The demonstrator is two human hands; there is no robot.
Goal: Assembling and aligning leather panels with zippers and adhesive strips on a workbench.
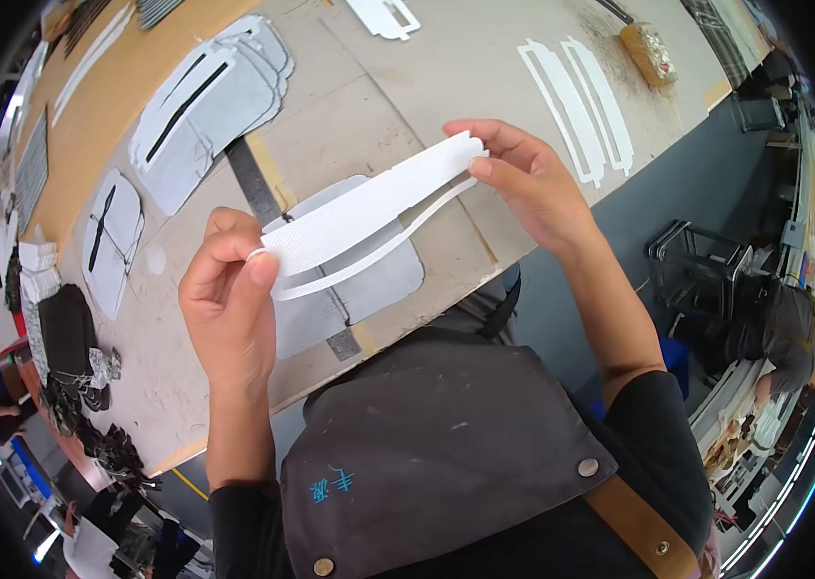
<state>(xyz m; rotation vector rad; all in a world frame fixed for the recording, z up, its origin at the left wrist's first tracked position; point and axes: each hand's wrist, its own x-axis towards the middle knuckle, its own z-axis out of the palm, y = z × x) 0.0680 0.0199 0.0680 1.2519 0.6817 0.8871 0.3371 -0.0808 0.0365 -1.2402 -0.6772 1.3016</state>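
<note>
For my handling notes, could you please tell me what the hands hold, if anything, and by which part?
A white slotted strip: left hand pinches its left end, right hand its right end.

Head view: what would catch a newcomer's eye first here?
First, the white slotted piece held mid-picture between the left hand and the right hand, above the worktable. Then the dark apron, lower middle, and the pile of pale grey panels, upper left.
</note>
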